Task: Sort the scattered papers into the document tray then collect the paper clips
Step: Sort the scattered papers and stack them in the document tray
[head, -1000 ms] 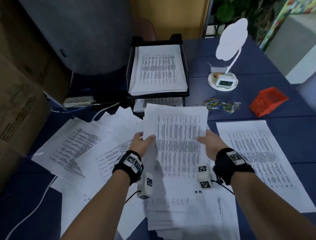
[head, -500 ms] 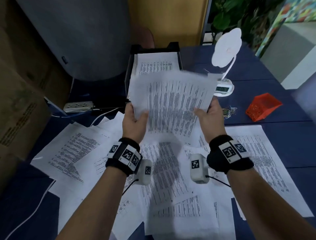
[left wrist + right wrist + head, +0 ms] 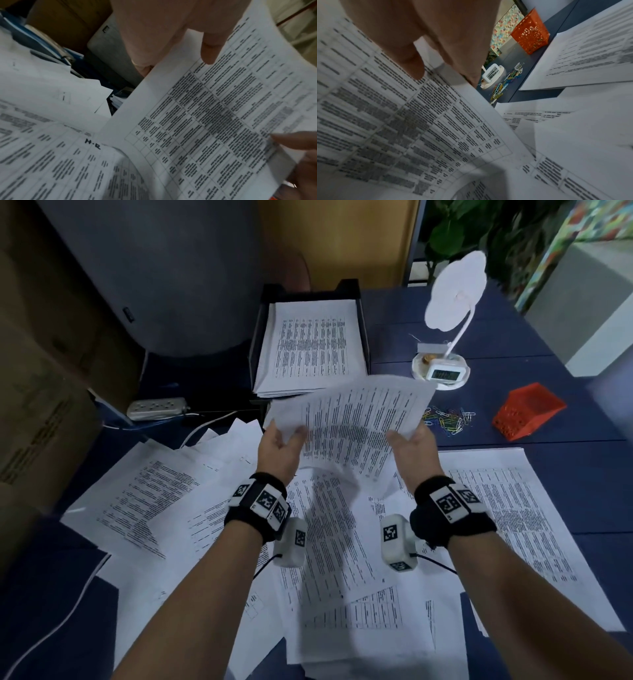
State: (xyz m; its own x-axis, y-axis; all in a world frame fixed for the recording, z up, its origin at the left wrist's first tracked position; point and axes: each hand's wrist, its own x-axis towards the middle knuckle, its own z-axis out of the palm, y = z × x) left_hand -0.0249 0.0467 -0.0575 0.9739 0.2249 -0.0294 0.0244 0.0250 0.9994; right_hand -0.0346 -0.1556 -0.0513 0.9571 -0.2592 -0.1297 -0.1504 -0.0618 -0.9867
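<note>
Head view: the printed sheet (image 3: 346, 422) has risen off the scattered papers (image 3: 329, 559) — left hand (image 3: 279, 450) and right hand (image 3: 412, 451) pinch its edges — now approaching the document tray (image 3: 255, 350).

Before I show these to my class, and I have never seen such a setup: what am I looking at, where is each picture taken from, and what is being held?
No machine here: a person works with bare hands, wearing a camera on the head and one on each wrist. The head view looks down at a blue table. The left hand and right hand hold one printed sheet by its side edges, lifted in front of a black tray that already has papers in it. More papers lie scattered on the table. Farther right are coloured clips, a tipped orange basket and a small white lamp with a clock. The two wrist views look along each hand: thumb on top of the sheet, fingers under it.
</note>
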